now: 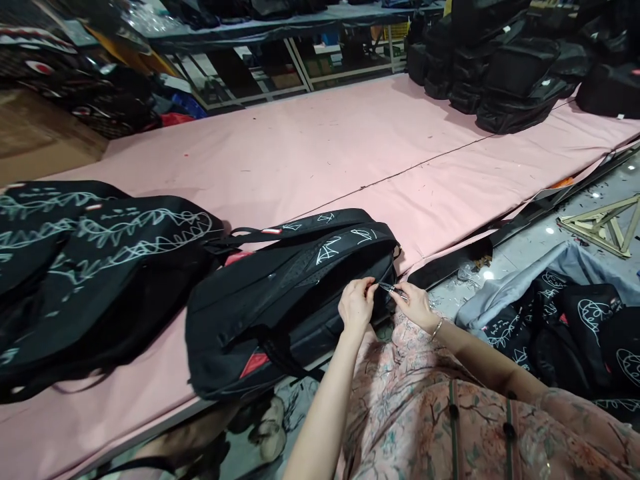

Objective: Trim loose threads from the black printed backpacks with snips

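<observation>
A black backpack (240, 293) with white scribble prints on its shoulder straps and a red patch lies at the table's front edge. At its near right side, my left hand (357, 303) is closed in a pinch. What lies between those fingertips is too small to make out. My right hand (414, 305) is closed around small metal thread snips (395, 291), their tip pointing left toward my left fingertips. To the left, more black backpacks (125, 267) with white looping prints lie against this one.
A pink-covered table (300, 153) stretches away, with thread scraps on it. Black bags (515, 80) are stacked at the back right. A cardboard box (45, 137) stands at the left. Beside me on the right, a grey-blue cloth-lined container (480, 303) holds printed black bags.
</observation>
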{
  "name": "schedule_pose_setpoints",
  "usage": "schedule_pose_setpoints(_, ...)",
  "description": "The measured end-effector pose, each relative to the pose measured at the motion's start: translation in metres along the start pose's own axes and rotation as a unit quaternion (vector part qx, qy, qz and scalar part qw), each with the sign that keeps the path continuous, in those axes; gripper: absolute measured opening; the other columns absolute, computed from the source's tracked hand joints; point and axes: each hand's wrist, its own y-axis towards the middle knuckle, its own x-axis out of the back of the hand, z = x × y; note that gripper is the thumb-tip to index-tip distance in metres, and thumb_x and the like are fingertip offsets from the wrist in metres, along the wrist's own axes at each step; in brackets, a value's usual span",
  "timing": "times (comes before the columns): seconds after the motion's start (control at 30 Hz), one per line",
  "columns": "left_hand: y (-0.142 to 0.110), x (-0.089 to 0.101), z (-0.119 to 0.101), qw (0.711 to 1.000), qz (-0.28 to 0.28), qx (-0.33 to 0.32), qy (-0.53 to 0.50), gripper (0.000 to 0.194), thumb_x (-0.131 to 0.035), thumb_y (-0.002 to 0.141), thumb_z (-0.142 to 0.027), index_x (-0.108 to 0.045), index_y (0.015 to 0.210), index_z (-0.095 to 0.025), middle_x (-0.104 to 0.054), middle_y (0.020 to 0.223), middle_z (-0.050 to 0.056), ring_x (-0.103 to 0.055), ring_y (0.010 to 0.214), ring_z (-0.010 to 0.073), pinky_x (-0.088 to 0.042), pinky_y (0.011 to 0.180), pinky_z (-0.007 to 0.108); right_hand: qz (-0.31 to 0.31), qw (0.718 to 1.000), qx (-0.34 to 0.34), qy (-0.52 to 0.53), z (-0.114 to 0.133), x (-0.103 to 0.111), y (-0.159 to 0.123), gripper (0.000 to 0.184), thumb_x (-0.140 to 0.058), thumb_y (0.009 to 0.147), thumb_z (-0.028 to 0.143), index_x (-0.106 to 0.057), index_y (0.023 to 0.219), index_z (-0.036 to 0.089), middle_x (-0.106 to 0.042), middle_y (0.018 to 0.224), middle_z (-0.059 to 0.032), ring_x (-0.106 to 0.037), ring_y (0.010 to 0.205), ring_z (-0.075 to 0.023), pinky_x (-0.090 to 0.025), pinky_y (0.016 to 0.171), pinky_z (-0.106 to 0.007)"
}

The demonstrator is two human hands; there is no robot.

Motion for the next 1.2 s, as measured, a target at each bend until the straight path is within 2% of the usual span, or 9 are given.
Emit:
schedule_pose_setpoints(0.37, 0.004, 0.003, -0.016, 0.991, 0.054, 0.001, 0.123, 0.022, -0.041, 0.086, -0.027, -0.061, 0.084, -0.017, -0.058, 0.084, 0.008, -0.056, 0.08, 0.0211, -0.039, 0.069, 0.031, 0.027, 0.999, 0.02, -0.014, 0.006, 0.002, 0.002, 0.023, -0.044, 0.089, 0.036, -0.059, 0.097, 0.02, -0.066, 0.089, -0.0047, -0.061, 0.081, -0.0164, -0.042, 0.071, -0.025)
schedule_pose_setpoints(0.57, 0.006, 0.005, -0.017, 0.989, 0.079, -0.003, 0.129, 0.024, -0.037, 0.087, -0.024, -0.058, 0.086, -0.015, -0.057, 0.086, 0.009, -0.055, 0.083, 0.0226, -0.038, 0.069, 0.033, 0.017, 1.0, 0.0, -0.019, 0.008, 0.001, 0.002, 0.024, -0.043, 0.089, 0.037, -0.06, 0.097, 0.021, -0.067, 0.088, -0.0049, -0.061, 0.079, -0.0169, -0.043, 0.072, -0.026)
schedule_pose_setpoints(0.8, 0.003, 0.008, -0.021, 0.989, 0.09, 0.008, 0.118, 0.019, -0.04, 0.084, -0.02, -0.059, 0.084, -0.016, -0.058, 0.087, 0.009, -0.055, 0.082, 0.0212, -0.039, 0.07, 0.033, 0.004, 1.0, 0.021, 0.023, 0.003, -0.003, -0.003, 0.03, -0.041, 0.089, 0.037, -0.062, 0.097, 0.017, -0.067, 0.092, -0.0082, -0.062, 0.084, -0.0192, -0.045, 0.074, -0.027)
schedule_pose_setpoints(0.93, 0.004, 0.012, -0.026, 0.991, 0.081, 0.025, 0.104, 0.017, -0.042, 0.083, -0.022, -0.058, 0.082, -0.016, -0.059, 0.086, 0.009, -0.056, 0.082, 0.0207, -0.041, 0.069, 0.033, 0.016, 0.999, 0.026, 0.04, -0.004, -0.001, -0.001, 0.038, -0.044, 0.085, 0.047, -0.064, 0.093, 0.015, -0.068, 0.089, -0.0097, -0.062, 0.079, -0.0204, -0.045, 0.069, -0.028)
schedule_pose_setpoints(1.07, -0.003, 0.024, -0.025, 0.994, 0.074, 0.001, 0.08, 0.021, -0.04, 0.087, -0.028, -0.058, 0.086, -0.019, -0.061, 0.09, 0.005, -0.057, 0.084, 0.0173, -0.042, 0.072, 0.03, -0.005, 0.997, -0.036, 0.072, -0.013, 0.006, -0.003, 0.048, -0.051, 0.075, 0.059, -0.065, 0.089, 0.015, -0.069, 0.083, -0.0101, -0.061, 0.068, -0.0203, -0.045, 0.06, -0.027)
schedule_pose_setpoints(1.13, -0.012, 0.032, -0.018, 0.994, 0.066, -0.044, 0.076, 0.022, -0.044, 0.085, -0.036, -0.058, 0.094, -0.021, -0.061, 0.102, 0.004, -0.055, 0.098, 0.0184, -0.041, 0.082, 0.032, -0.03, 0.991, -0.091, 0.091, -0.021, 0.011, -0.008, 0.049, -0.055, 0.07, 0.061, -0.064, 0.084, 0.015, -0.068, 0.08, -0.0097, -0.06, 0.067, -0.0217, -0.045, 0.057, -0.028)
schedule_pose_setpoints(1.17, -0.018, 0.034, -0.012, 0.992, 0.054, -0.067, 0.087, 0.03, -0.05, 0.082, -0.041, -0.056, 0.103, -0.02, -0.057, 0.113, 0.007, -0.05, 0.109, 0.0212, -0.038, 0.089, 0.035, -0.036, 0.986, -0.119, 0.113, -0.027, 0.015, -0.012, 0.048, -0.057, 0.067, 0.061, -0.064, 0.082, 0.016, -0.067, 0.079, -0.0093, -0.06, 0.068, -0.0221, -0.046, 0.057, -0.029)
schedule_pose_setpoints(1.2, -0.023, 0.036, -0.006, 0.99, 0.038, -0.087, 0.106, 0.045, -0.057, 0.076, -0.043, -0.051, 0.113, -0.018, -0.051, 0.124, 0.011, -0.042, 0.119, 0.0249, -0.034, 0.095, 0.038, -0.041, 0.978, -0.152, 0.137, -0.034, 0.018, -0.017, 0.048, -0.059, 0.065, 0.061, -0.063, 0.082, 0.017, -0.066, 0.076, -0.0081, -0.06, 0.064, -0.0216, -0.046, 0.054, -0.03)
